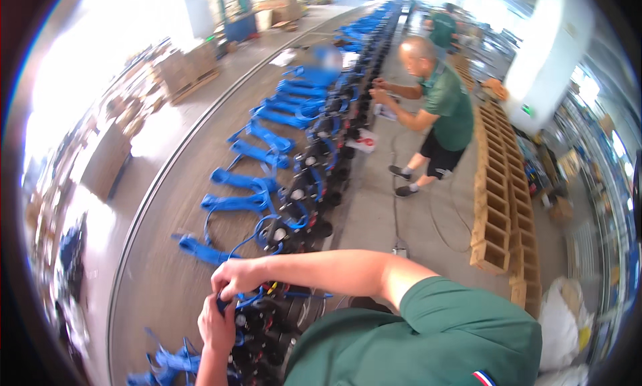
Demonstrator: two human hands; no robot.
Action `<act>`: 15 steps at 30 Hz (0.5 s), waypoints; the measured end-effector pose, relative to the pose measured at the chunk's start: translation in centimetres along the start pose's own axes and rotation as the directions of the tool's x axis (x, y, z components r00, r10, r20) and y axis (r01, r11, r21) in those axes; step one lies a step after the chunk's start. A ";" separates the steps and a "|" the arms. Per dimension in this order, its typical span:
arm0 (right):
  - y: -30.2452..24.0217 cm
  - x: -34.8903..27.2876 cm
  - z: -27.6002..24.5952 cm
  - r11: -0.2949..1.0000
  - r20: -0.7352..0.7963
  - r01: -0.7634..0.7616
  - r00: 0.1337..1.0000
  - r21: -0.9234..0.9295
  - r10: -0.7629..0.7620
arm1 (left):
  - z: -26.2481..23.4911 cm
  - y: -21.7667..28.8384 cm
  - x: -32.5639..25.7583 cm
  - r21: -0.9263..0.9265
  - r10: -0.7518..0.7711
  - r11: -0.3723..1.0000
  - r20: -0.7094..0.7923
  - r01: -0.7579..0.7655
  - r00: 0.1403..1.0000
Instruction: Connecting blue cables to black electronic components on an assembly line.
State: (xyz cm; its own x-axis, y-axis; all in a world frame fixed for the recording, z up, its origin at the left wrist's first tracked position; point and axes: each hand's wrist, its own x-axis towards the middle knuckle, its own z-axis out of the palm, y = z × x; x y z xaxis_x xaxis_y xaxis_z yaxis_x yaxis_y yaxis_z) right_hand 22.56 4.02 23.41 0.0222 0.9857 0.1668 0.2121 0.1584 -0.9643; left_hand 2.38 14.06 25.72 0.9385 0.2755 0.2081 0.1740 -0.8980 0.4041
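Note:
My right hand (239, 277) reaches across from the right, its fingers closed at the edge of the line. Just below it, my left hand (217, 324) comes up from the lower edge with thumb and fingers pinched. Between the two sits a small dark blue piece (221, 304), mostly covered by fingers, so its kind cannot be told. Beside my hands are black round-bodied units (259, 316) with coloured wires. A blue handle-like part (204, 251) lies just beyond my right hand, and a thin blue cable (251, 237) loops near it.
Several more blue parts (244, 180) lie along the grey conveyor belt (177, 209), beside a long row of black units. A co-worker in green (445, 105) stands at the line farther up; another person (443, 30) is beyond. Wooden pallets (491, 205) stand at right, a white sack (560, 329) nearer.

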 end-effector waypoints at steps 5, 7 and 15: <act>-2.7 -1.1 -1.6 0.947 -0.133 -0.091 0.990 -0.308 0.052 | -1.1 -1.3 1.4 0.021 0.138 0.990 0.004 -0.138 0.990; -3.6 -1.8 -3.9 0.955 -0.145 -0.138 0.984 -0.264 0.103 | -2.9 -2.5 1.0 0.162 0.097 0.982 0.008 -0.097 0.995; -0.3 -4.4 -13.6 0.928 -0.413 -0.356 0.866 -0.115 0.281 | -11.4 -20.7 -2.2 0.736 -0.116 0.666 -0.062 0.123 0.991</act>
State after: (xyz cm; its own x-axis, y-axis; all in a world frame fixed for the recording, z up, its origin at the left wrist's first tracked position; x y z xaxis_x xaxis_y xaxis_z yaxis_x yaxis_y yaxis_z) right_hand 35.68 -1.17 25.80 0.4823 0.8750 -0.0413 0.3016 -0.2101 -0.9300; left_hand -6.68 35.96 27.08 0.8919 0.3980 0.2145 0.4510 -0.8162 -0.3610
